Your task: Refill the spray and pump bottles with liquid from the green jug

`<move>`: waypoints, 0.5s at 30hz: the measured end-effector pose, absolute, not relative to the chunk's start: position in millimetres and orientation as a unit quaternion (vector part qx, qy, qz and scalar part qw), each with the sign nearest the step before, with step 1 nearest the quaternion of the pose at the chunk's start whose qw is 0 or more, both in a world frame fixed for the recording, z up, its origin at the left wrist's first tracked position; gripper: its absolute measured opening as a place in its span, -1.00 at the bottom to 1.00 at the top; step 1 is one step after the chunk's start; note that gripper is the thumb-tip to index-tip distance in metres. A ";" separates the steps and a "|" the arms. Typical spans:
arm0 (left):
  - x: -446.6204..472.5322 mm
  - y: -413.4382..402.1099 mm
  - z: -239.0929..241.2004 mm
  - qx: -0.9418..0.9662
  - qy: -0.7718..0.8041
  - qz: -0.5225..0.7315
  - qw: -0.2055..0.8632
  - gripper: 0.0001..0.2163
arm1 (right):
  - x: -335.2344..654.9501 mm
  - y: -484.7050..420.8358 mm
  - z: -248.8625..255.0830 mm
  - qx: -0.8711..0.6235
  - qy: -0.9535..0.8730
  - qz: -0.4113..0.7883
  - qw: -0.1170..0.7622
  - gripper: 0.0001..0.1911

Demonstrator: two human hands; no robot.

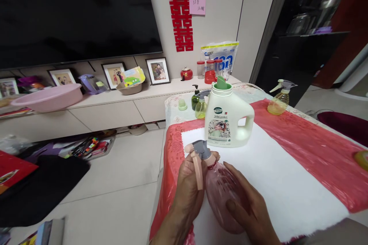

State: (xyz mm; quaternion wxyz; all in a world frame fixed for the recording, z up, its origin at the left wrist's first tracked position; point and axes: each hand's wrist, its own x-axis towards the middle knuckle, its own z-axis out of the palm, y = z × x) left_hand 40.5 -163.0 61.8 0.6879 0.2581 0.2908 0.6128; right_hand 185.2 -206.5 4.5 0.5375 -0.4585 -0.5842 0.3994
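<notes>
A pink see-through spray bottle (222,195) is tilted between my two hands over the white cloth. My left hand (186,187) is closed round its neck, just under the grey and peach trigger head (201,151). Round the body of the bottle curls my right hand (253,203), with the thumb across the front. Just behind stands a large pale green detergent jug (230,116), uncapped, with a green spout in its mouth. The light green cap (182,104) rests on the table to the left of the jug.
A white cloth (287,183) lies over a red sheet (304,141) on the table. Behind the jug are a yellow-green spray bottle (201,109) and a dark green pump bottle (195,99). Another yellow spray bottle (278,101) stands at right. A pink basin (48,97) sits on the cabinet.
</notes>
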 end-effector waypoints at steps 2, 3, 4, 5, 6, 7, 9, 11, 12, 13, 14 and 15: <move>41.4 -164.1 60.4 0.275 0.286 0.615 0.682 -0.64 | 185.4 -206.7 4.2 -0.452 -0.583 0.414 0.533 -0.28; 42.0 -164.6 60.0 0.280 0.288 0.614 0.679 -0.64 | 186.0 -206.6 3.7 -0.449 -0.583 0.421 0.530 -0.29; 42.9 -164.8 59.9 0.284 0.295 0.614 0.674 -0.64 | 186.5 -206.4 3.1 -0.448 -0.584 0.426 0.527 -0.29; 44.0 -164.8 60.2 0.288 0.307 0.616 0.665 -0.64 | 186.9 -206.2 2.3 -0.448 -0.586 0.425 0.525 -0.30; 45.1 -164.6 60.6 0.293 0.322 0.620 0.653 -0.64 | 187.1 -206.1 1.6 -0.449 -0.588 0.421 0.524 -0.30; 46.2 -164.3 61.3 0.297 0.335 0.627 0.638 -0.62 | 187.0 -206.0 1.1 -0.449 -0.592 0.415 0.525 -0.30; 47.6 -163.5 62.5 0.300 0.348 0.639 0.617 -0.59 | 186.3 -206.4 0.6 -0.445 -0.595 0.408 0.531 -0.29; 46.9 -162.7 63.5 0.284 0.342 0.641 0.625 -0.59 | 185.8 -207.2 1.4 -0.436 -0.585 0.426 0.535 -0.29; 45.6 -162.4 63.8 0.274 0.335 0.639 0.636 -0.60 | 185.9 -207.6 2.2 -0.433 -0.575 0.444 0.533 -0.29; 43.9 -162.2 64.0 0.266 0.327 0.634 0.649 -0.60 | 186.4 -207.8 3.1 -0.430 -0.563 0.467 0.529 -0.29; 41.8 -161.9 63.9 0.261 0.317 0.627 0.662 -0.60 | 187.3 -207.6 4.0 -0.423 -0.550 0.494 0.523 -0.29; 39.5 -161.5 63.5 0.258 0.306 0.619 0.676 -0.61 | 188.4 -206.9 4.7 -0.413 -0.539 0.523 0.515 -0.28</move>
